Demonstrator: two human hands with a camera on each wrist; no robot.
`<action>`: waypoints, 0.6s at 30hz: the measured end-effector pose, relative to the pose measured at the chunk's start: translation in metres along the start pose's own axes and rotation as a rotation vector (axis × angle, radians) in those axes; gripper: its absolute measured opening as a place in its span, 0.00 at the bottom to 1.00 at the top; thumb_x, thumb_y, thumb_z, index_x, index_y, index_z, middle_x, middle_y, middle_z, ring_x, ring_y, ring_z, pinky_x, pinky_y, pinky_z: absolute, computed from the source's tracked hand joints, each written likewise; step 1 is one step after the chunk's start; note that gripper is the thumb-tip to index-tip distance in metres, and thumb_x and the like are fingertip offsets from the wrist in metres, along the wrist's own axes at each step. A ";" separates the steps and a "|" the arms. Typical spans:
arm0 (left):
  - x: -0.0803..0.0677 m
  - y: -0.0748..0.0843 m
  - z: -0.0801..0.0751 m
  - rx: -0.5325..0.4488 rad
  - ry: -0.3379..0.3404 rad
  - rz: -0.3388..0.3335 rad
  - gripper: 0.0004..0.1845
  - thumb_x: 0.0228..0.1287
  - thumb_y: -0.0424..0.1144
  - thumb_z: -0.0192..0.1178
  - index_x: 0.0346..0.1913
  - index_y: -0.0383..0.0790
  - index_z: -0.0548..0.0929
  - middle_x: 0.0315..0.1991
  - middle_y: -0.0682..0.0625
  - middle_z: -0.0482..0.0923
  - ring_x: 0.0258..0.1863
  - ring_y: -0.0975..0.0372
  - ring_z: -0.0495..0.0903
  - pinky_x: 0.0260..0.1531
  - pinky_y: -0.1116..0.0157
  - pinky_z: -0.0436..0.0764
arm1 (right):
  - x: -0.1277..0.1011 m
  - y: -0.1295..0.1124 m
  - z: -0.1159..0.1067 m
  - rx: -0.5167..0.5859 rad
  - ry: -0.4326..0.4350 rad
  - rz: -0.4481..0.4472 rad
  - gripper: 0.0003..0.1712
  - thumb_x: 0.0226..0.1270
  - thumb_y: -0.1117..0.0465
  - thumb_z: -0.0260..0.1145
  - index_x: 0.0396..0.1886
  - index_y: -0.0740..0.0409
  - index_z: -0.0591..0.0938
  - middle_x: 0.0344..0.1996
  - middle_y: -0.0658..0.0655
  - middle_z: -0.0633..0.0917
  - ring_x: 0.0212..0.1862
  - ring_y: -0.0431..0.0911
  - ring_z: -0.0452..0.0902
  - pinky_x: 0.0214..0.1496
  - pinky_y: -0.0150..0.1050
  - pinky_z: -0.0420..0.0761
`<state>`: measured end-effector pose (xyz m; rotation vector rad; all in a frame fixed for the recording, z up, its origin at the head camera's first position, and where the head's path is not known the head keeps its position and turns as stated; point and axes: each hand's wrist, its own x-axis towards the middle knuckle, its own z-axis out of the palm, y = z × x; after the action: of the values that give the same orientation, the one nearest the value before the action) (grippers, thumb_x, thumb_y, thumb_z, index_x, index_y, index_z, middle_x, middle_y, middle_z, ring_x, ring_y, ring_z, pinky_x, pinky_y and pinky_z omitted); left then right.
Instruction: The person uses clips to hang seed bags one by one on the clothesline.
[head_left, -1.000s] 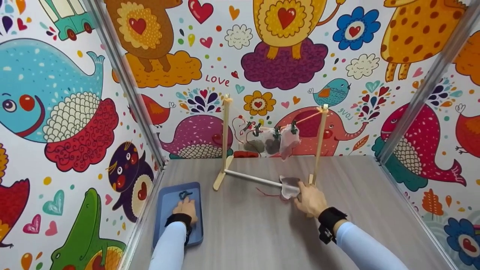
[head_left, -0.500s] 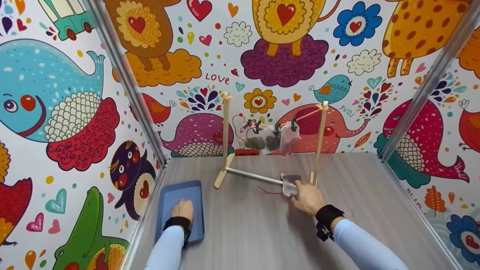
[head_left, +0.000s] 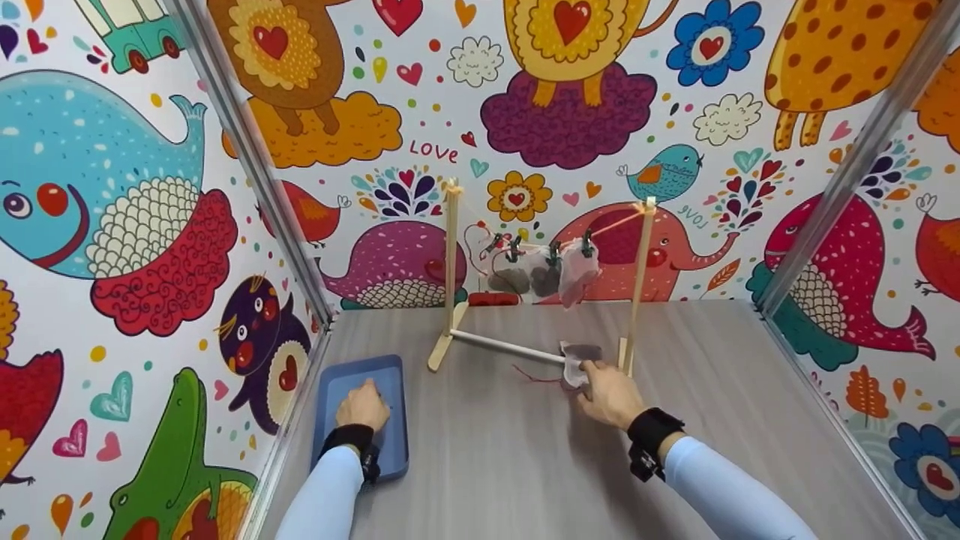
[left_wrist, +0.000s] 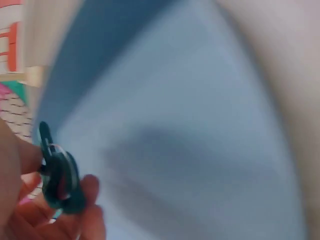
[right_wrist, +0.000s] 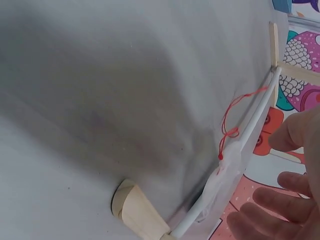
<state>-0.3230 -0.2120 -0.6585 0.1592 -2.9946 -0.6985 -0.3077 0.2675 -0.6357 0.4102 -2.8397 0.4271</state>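
Head view: the left hand (head_left: pixel 363 406) rests in the blue tray (head_left: pixel 395 450) at the desk's (head_left: pixel 495 465) left edge. A second ago a dark green clip lay bare on the tray ahead of the knuckles; now the hand covers that spot, so I judge the clip has been picked up. The right hand (head_left: pixel 609 394) has slid a little leftward along the rack's (head_left: pixel 453 255) white base rod (head_left: pixel 506 349) and touches the pale mesh pouch (head_left: pixel 576 364) lying over it, red string trailing on the desk. Three more pouches hang clipped on the line above.

Left wrist view: the fingers (left_wrist: pixel 85 220) are curled around the clip (left_wrist: pixel 59 175), dark green with a wire spring, just above the tray floor.

Right wrist view: the fingers (right_wrist: pixel 280 202) are spread apart beside the thin, translucent pouch (right_wrist: pixel 220 187), gripping nothing.
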 end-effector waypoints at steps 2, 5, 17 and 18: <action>0.004 0.014 -0.003 -0.057 0.022 0.016 0.08 0.77 0.36 0.65 0.48 0.33 0.85 0.42 0.34 0.92 0.41 0.37 0.92 0.44 0.38 0.89 | 0.000 -0.003 -0.001 0.018 0.001 -0.014 0.27 0.59 0.61 0.81 0.57 0.63 0.84 0.44 0.65 0.92 0.43 0.63 0.91 0.46 0.61 0.91; 0.009 0.042 0.000 -0.192 0.049 0.099 0.05 0.75 0.36 0.68 0.44 0.36 0.89 0.39 0.39 0.93 0.38 0.44 0.92 0.44 0.42 0.89 | 0.002 -0.008 -0.001 0.066 0.014 -0.058 0.24 0.60 0.62 0.79 0.55 0.62 0.85 0.42 0.63 0.93 0.40 0.59 0.92 0.43 0.56 0.92; -0.017 0.196 0.028 -0.704 -0.237 0.298 0.09 0.75 0.36 0.73 0.48 0.32 0.91 0.43 0.38 0.92 0.29 0.64 0.84 0.33 0.67 0.85 | 0.024 -0.052 -0.012 0.439 -0.186 -0.215 0.35 0.74 0.45 0.79 0.70 0.62 0.84 0.50 0.61 0.95 0.48 0.52 0.94 0.51 0.47 0.94; -0.020 0.204 0.029 -0.724 -0.263 0.290 0.09 0.76 0.36 0.73 0.49 0.32 0.90 0.43 0.38 0.92 0.27 0.66 0.82 0.30 0.69 0.83 | 0.025 -0.053 -0.012 0.437 -0.170 -0.230 0.33 0.75 0.47 0.78 0.69 0.62 0.84 0.48 0.59 0.96 0.47 0.51 0.94 0.49 0.46 0.94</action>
<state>-0.3232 -0.0147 -0.5947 -0.4196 -2.6612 -1.7864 -0.3127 0.2167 -0.6045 0.8827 -2.7956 1.0099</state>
